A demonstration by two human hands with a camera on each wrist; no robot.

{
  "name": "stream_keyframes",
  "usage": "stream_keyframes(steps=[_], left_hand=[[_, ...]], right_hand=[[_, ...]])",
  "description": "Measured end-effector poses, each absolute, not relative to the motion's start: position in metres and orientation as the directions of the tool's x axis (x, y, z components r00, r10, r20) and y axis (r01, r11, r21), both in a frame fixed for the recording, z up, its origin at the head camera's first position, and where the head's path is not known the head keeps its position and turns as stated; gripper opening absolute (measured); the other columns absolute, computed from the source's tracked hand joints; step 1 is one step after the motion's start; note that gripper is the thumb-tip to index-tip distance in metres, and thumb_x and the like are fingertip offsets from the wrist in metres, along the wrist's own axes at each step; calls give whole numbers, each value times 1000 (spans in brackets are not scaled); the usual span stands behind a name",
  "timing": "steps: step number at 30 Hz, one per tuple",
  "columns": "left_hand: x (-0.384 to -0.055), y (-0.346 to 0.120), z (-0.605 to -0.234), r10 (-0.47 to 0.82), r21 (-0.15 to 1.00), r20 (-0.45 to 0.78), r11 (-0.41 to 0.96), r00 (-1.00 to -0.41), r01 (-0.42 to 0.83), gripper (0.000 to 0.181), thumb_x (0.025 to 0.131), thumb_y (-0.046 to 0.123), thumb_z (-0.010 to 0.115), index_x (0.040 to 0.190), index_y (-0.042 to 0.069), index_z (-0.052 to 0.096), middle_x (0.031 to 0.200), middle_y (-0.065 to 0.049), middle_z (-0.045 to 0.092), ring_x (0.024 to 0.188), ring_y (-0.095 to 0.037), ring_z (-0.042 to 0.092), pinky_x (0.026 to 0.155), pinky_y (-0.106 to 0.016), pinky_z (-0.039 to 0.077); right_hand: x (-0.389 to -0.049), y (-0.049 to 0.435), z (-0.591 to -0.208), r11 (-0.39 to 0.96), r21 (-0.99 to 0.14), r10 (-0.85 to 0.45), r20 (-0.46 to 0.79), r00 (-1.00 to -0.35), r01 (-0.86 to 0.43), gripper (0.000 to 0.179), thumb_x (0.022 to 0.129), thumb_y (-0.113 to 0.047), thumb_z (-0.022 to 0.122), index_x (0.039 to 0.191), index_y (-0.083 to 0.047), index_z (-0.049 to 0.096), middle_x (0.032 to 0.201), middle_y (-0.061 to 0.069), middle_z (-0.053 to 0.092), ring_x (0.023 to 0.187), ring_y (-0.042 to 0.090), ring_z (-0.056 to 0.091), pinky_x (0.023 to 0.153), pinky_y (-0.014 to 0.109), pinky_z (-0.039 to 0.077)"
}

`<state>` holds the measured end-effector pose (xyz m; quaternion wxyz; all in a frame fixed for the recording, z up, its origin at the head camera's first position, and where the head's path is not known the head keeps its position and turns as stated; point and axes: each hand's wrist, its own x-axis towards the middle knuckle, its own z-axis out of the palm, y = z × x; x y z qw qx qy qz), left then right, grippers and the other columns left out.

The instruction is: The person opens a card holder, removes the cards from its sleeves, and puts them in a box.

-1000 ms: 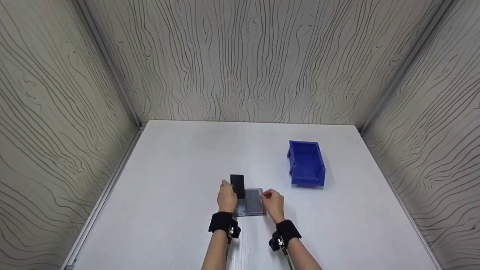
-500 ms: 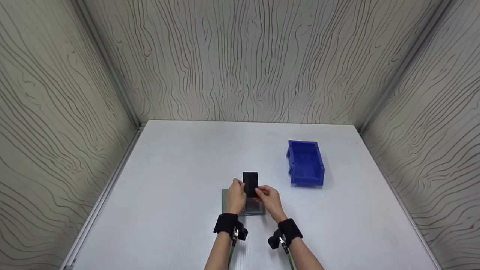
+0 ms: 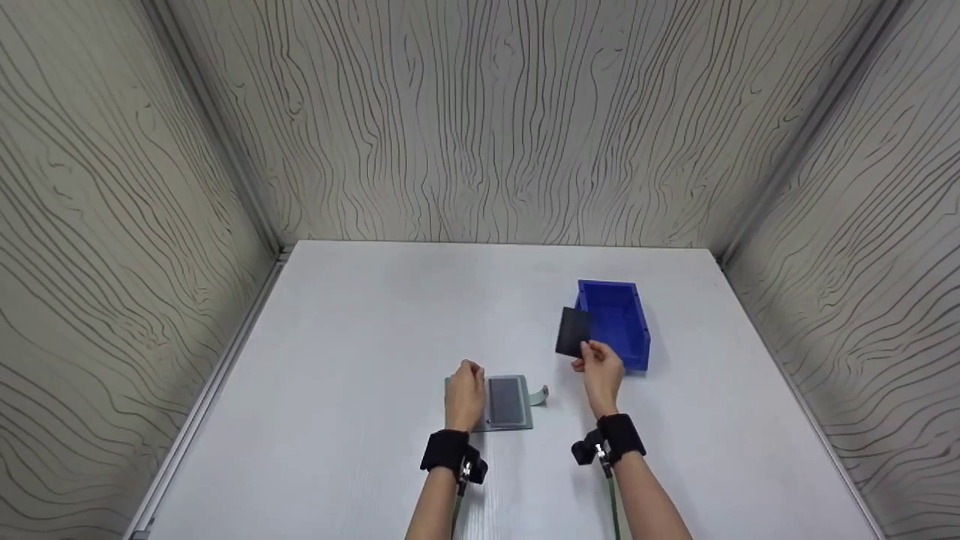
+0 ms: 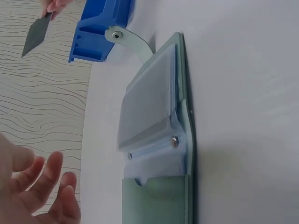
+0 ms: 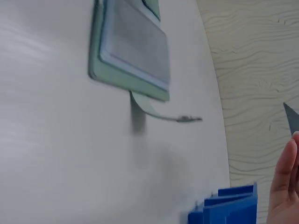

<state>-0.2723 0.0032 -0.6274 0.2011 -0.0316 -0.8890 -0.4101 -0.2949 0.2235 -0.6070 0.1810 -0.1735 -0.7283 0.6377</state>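
Note:
A black card (image 3: 574, 331) is pinched by one edge between the thumb and fingers of my right hand (image 3: 602, 375), raised beside the blue bin's left side. A pale green card holder (image 3: 508, 401) lies spread open on the table, its clear plastic sleeves (image 4: 147, 100) showing. From its right edge sticks out a strap (image 3: 538, 396) with a metal snap. Over the card holder's left part hovers my left hand (image 3: 465, 397), hiding some of it in the head view. Its fingers are loosely bent and hold nothing, as the left wrist view shows.
The blue plastic bin (image 3: 616, 326) stands on the white table (image 3: 360, 337), to the right of and behind the card holder. Wood-patterned walls (image 3: 480, 120) enclose the table at the back and both sides.
The black card passed from my left hand to my right, which carried it right and away toward the blue bin. My left hand let go and stayed near the card holder, whose strap now shows.

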Motion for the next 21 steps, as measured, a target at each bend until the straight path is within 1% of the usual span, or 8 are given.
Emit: stream_keyframes(steps=[6, 9, 13, 16, 18, 21], left_hand=[[-273, 1, -628, -125, 732, 342, 656, -932, 181, 6, 92, 4, 58, 87, 2, 59, 72, -10, 63, 66, -27, 62, 59, -37, 49], [-273, 1, -629, -125, 736, 342, 652, -931, 183, 6, 92, 4, 58, 87, 2, 59, 72, -9, 63, 66, -26, 62, 59, -37, 49], [-273, 2, -630, -113, 721, 353, 666, -929, 193, 6, 91, 4, 58, 86, 2, 58, 71, -8, 63, 65, -25, 61, 58, -35, 49], [-273, 1, -630, -108, 718, 346, 671, -932, 188, 6, 92, 4, 58, 87, 2, 58, 71, -8, 63, 65, -25, 62, 57, -35, 49], [-273, 1, -630, -115, 725, 332, 666, -936, 175, 5, 92, 5, 58, 87, 2, 58, 71, -7, 63, 65, -24, 62, 57, -35, 49], [-273, 0, -629, -119, 737, 306, 657, -945, 156, 5, 92, 5, 57, 88, 2, 58, 73, -7, 64, 67, -24, 62, 57, -35, 49]], right_hand=[[-308, 261, -608, 149, -982, 566, -12, -824, 117, 33, 95, -2, 56, 123, 16, 53, 99, 28, 64, 54, -2, 57, 62, 24, 55], [-313, 273, -610, 172, -973, 586, -25, -810, 154, 35, 95, 0, 55, 125, 16, 52, 103, 31, 63, 55, -4, 56, 62, 20, 54], [-320, 285, -610, 216, -957, 601, -26, -799, 194, 37, 94, 1, 54, 128, 17, 50, 108, 34, 62, 57, -3, 56, 58, 12, 49], [-326, 291, -610, 246, -943, 588, -38, -808, 224, 39, 93, 4, 52, 130, 17, 48, 111, 34, 61, 67, 7, 62, 60, 10, 47], [-329, 294, -609, 267, -932, 567, -55, -822, 247, 40, 92, 6, 50, 131, 17, 47, 112, 33, 60, 77, 18, 65, 64, 13, 49], [-332, 296, -610, 285, -918, 535, -85, -841, 274, 41, 91, 9, 48, 131, 18, 46, 112, 32, 59, 91, 30, 65, 70, 18, 52]])
